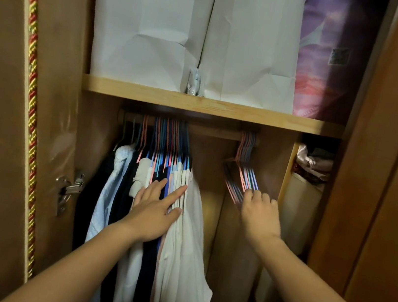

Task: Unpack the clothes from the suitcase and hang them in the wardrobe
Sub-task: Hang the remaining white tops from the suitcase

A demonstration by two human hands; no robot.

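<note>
Two hands reach in, the left hand (155, 211) and the right hand (260, 211). One rail (216, 131) carries two bunches of hangers: a packed bunch with clothes (168, 143) (too tightly pressed to count singly) and a smaller empty bunch (243, 167). One shelf (212, 106) holds two white bags (149, 27) and one purple bundle (333, 54).

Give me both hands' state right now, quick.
Left hand: open, straight fingers pressing the hung clothes.
Right hand: fingers curled onto the empty hangers; fingertips hidden, so a firm grip cannot be told.
</note>
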